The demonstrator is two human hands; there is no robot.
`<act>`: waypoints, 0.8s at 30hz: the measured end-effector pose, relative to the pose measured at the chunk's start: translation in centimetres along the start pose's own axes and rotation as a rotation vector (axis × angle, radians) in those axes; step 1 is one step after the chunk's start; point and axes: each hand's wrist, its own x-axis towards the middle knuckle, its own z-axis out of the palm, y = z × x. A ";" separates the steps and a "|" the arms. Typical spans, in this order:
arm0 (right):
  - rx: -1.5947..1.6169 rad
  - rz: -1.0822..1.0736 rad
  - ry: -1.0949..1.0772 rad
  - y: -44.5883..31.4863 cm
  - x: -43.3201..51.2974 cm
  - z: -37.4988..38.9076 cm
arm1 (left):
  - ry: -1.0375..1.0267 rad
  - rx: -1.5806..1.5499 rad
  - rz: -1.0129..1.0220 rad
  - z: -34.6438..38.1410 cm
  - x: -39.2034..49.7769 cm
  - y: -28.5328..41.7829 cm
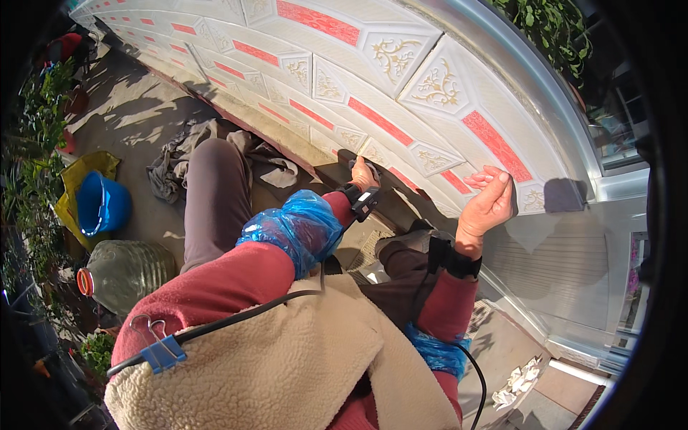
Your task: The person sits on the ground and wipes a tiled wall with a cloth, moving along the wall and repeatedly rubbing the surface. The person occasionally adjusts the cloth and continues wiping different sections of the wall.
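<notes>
My left hand point(364, 173) reaches down to the foot of a tiled wall point(344, 91). A bit of something grey shows at its fingers; most of that is hidden, so I cannot tell whether it is gripped. My right hand point(489, 203) is raised in front of the wall's right end, palm turned up, fingers loosely bent, with nothing visible in it. The wall's white tiles carry red bars and gold scroll patterns. Both wrists wear black straps, the left with a small device point(365, 204). Blue plastic sleeve covers point(295, 228) wrap my forearms.
A blue bucket point(105, 203) rests on a yellow bag point(75, 177) at the left. Nearby lies a large clear plastic bottle point(126, 274) with an orange neck. Crumpled cloth point(174, 161) lies by my knee. Crumpled paper point(518, 382) is at lower right. Plants point(32, 215) line the left.
</notes>
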 end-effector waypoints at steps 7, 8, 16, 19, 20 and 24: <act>0.115 0.078 -0.031 -0.2 0.2 -0.4 | -0.470 0.349 -0.386 -1.7 -5.4 1.1; 0.123 0.098 -0.046 -0.2 0.2 -0.4 | -0.538 0.365 -0.477 -1.9 -6.5 3.2; 0.002 0.396 -0.744 -0.3 -2.6 0.6 | -1.040 0.397 -0.634 -3.9 -15.2 11.9; 0.083 0.575 -0.949 0.1 -3.6 1.1 | -1.121 0.462 -0.584 -3.1 -16.9 12.2; 0.208 0.568 -1.030 0.2 -3.7 1.2 | -1.076 0.503 -0.590 -2.9 -17.2 12.2; 0.357 0.709 -1.105 -0.3 -4.2 1.2 | -1.028 0.651 -0.541 -3.0 -16.7 12.0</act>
